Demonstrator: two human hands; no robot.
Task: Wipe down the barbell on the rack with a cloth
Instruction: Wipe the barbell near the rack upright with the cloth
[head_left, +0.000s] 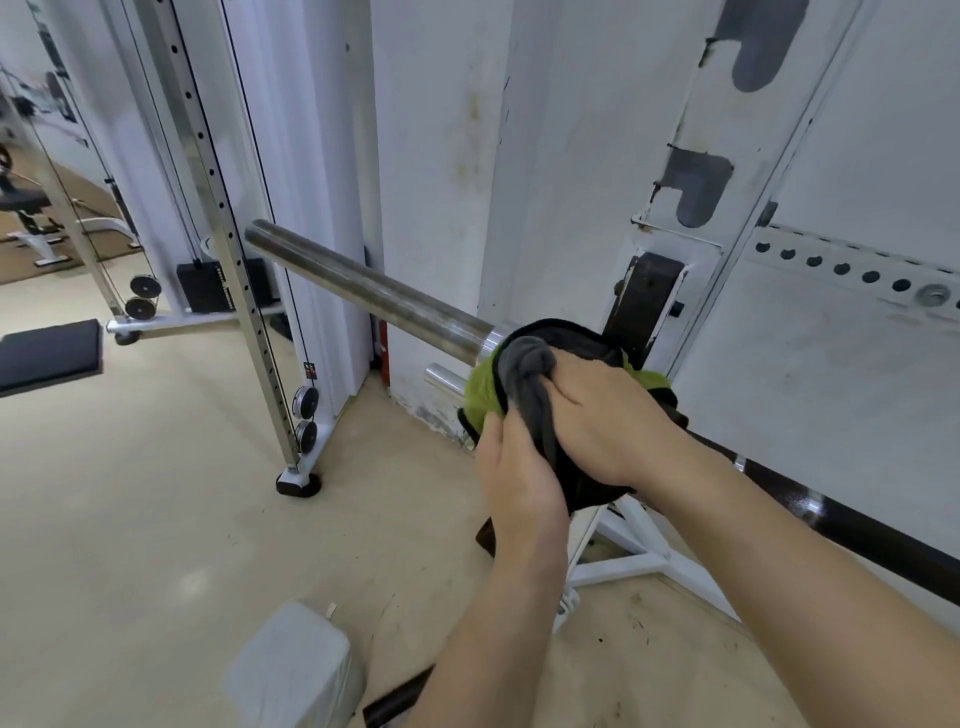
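Note:
The barbell runs across the view: its bare steel sleeve (363, 288) points up and left, and its dark shaft (852, 525) continues to the lower right. It rests on the white rack upright (670, 270). A grey, black and green cloth (524, 379) is bunched around the bar at the collar, just left of the upright. My right hand (608, 415) presses on the cloth from above and grips it. My left hand (519, 473) holds the cloth's lower edge from below. The bar under the cloth is hidden.
A white cable machine with a perforated post (228, 234) stands to the left on the beige floor. A black pad (49, 353) lies at the far left. A grey padded bench end (291, 670) sits low in front. A short steel peg (444, 376) juts out beneath the sleeve.

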